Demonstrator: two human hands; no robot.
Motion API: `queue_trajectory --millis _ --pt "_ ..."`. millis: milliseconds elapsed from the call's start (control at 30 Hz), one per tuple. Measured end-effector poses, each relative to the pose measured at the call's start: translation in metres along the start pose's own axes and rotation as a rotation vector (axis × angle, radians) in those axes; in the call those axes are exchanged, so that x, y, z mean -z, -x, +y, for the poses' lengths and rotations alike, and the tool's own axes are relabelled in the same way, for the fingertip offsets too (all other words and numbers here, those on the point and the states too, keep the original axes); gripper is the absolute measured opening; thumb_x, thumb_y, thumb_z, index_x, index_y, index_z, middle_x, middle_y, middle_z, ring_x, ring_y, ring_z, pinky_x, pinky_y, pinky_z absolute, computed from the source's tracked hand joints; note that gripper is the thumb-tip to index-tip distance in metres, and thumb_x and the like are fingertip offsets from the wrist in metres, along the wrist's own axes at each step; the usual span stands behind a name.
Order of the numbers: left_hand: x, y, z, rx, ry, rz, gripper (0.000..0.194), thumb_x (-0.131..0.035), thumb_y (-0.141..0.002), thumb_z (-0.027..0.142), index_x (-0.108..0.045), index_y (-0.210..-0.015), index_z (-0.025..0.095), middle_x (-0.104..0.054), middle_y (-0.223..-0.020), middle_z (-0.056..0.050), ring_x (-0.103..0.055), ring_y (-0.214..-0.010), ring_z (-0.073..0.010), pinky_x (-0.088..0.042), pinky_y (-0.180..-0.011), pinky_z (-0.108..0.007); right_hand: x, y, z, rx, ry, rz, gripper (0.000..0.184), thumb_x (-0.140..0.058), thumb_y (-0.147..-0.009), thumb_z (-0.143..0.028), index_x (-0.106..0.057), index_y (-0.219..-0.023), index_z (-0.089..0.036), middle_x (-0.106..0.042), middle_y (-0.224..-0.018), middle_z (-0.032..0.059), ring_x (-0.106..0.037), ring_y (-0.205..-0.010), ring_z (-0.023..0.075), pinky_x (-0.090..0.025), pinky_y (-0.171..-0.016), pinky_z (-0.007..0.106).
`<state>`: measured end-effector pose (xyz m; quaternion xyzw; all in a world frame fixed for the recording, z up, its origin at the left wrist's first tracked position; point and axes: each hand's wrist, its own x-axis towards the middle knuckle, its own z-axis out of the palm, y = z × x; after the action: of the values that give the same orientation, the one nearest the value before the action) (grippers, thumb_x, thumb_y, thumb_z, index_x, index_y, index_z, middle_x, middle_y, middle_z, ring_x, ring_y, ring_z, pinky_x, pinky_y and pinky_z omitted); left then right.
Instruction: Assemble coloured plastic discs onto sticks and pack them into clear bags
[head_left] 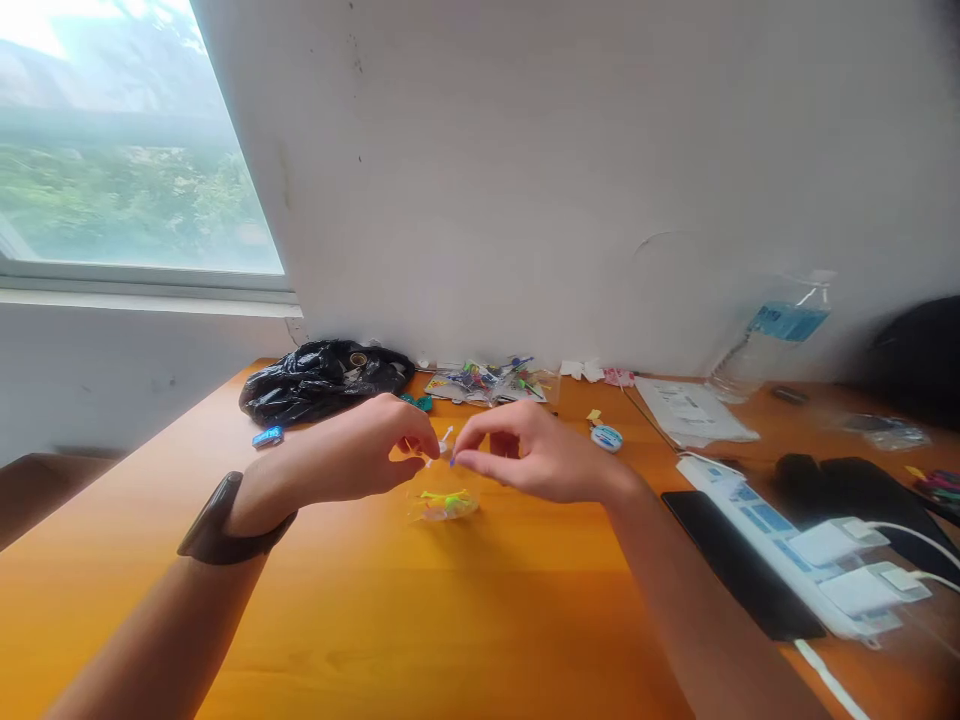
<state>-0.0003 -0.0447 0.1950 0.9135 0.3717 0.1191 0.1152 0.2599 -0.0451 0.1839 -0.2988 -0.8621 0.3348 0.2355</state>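
Observation:
Both hands meet above the middle of the orange wooden table (420,610). My left hand (360,455), with a dark band on the wrist, pinches a small white part (445,438) between thumb and fingers. My right hand (529,455) faces it with fingers curled, its fingertips pinched close to the same small part; what it holds is too small to name. Just below the hands lies a clear little bag with yellow-green pieces (447,503) on the table.
A black plastic bag (322,380) and a pile of colourful small packets (491,382) lie by the wall. A white power strip with plugs (795,545), a black phone (739,575), papers (690,410) and a water bottle (772,340) fill the right side.

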Motion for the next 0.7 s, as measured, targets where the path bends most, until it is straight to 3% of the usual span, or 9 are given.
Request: queue_trajectory --millis 100,167,233,300,433,533,700 --pt "0.000 0.003 0.001 -0.023 0.017 -0.011 0.034 -0.062 -0.088 0.009 -0.082 -0.106 0.028 -0.082 -0.105 0.001 -0.075 -0.090 -0.0167 -0.054 -0.076 -0.024 -0.005 -0.012 0.030 -0.023 -0.097 0.268 0.026 -0.054 -0.107 -0.040 -0.071 -0.104 -0.021 -0.073 -0.093 0.0030 -0.062 -0.073 0.0147 -0.047 -0.063 0.025" --pt "-0.004 0.005 0.000 -0.025 0.020 -0.026 0.040 -0.057 -0.089 0.005 -0.082 -0.109 0.030 -0.081 -0.112 0.001 -0.075 -0.097 -0.0175 -0.055 -0.082 -0.025 -0.016 -0.022 0.062 -0.081 0.036 0.348 0.022 -0.053 -0.106 -0.031 -0.072 -0.106 -0.021 -0.074 -0.097 0.0036 -0.063 -0.076 0.0154 -0.049 -0.069 0.027" --pt "-0.008 0.006 -0.001 -0.010 0.011 -0.043 0.045 -0.054 -0.089 0.003 -0.082 -0.111 0.031 -0.079 -0.119 0.000 -0.074 -0.106 -0.0189 -0.055 -0.090 -0.027 -0.031 -0.028 0.092 -0.126 0.193 0.287 0.027 -0.053 -0.098 -0.012 -0.073 -0.114 -0.021 -0.075 -0.119 0.0065 -0.067 -0.091 0.0178 -0.051 -0.083 0.030" --pt "-0.013 0.006 -0.002 0.012 -0.005 -0.052 0.047 -0.053 -0.090 0.003 -0.081 -0.115 0.032 -0.079 -0.120 0.000 -0.073 -0.111 -0.0200 -0.054 -0.094 -0.028 -0.045 -0.029 0.114 -0.131 0.291 0.178 0.039 -0.050 -0.095 -0.005 -0.073 -0.120 -0.025 -0.071 -0.133 0.0059 -0.068 -0.107 0.0199 -0.050 -0.091 0.030" --pt "-0.016 0.001 -0.001 0.057 -0.047 -0.027 0.030 -0.062 -0.095 0.018 -0.080 -0.117 0.029 -0.079 -0.113 -0.003 -0.073 -0.104 -0.0226 -0.055 -0.084 -0.029 -0.055 -0.027 0.127 -0.205 0.411 0.081 0.030 -0.056 -0.098 -0.011 -0.076 -0.114 -0.026 -0.075 -0.122 0.0056 -0.070 -0.103 0.0225 -0.048 -0.084 0.029" --pt "-0.016 -0.004 0.003 0.038 -0.056 -0.008 0.022 -0.067 -0.093 0.019 -0.080 -0.109 0.027 -0.079 -0.106 -0.002 -0.073 -0.096 -0.0218 -0.054 -0.079 -0.029 -0.048 -0.025 0.127 -0.260 0.427 0.081 0.018 -0.064 -0.095 -0.013 -0.078 -0.101 -0.022 -0.079 -0.104 0.0070 -0.070 -0.094 0.0232 -0.045 -0.077 0.029" --pt "-0.021 -0.006 0.004 0.011 -0.049 -0.032 0.037 -0.054 -0.093 0.005 -0.081 -0.105 0.028 -0.079 -0.109 -0.001 -0.073 -0.096 -0.0190 -0.053 -0.076 -0.026 -0.018 -0.020 0.129 -0.288 0.383 0.080 0.017 -0.066 -0.093 -0.015 -0.080 -0.098 -0.022 -0.079 -0.097 0.0047 -0.068 -0.082 0.0182 -0.042 -0.069 0.027"
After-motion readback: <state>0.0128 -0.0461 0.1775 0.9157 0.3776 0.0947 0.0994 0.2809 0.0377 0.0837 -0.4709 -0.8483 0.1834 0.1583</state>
